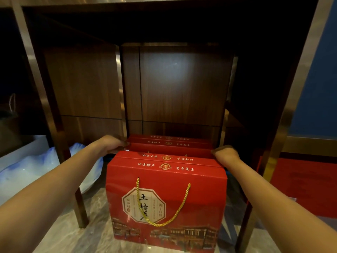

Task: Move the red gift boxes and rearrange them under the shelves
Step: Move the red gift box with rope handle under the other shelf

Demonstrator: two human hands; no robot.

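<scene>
Two red gift boxes stand one behind the other on the floor under a dark wooden shelf unit (164,24). The near box (164,201) faces me, with a gold rope handle and an octagonal label on its front. Behind it, deeper under the shelf, stands the far red box (169,145); only its top shows. My left hand (113,143) grips the far box's upper left corner. On the other side, my right hand (225,154) holds its upper right corner, fingers curled over the edge.
Dark shelf legs stand at the left (60,136) and right (255,198) of the boxes. A white and blue bag (27,167) lies at the left. A red carton or mat (302,185) sits at the right. The floor (76,238) is marbled tile.
</scene>
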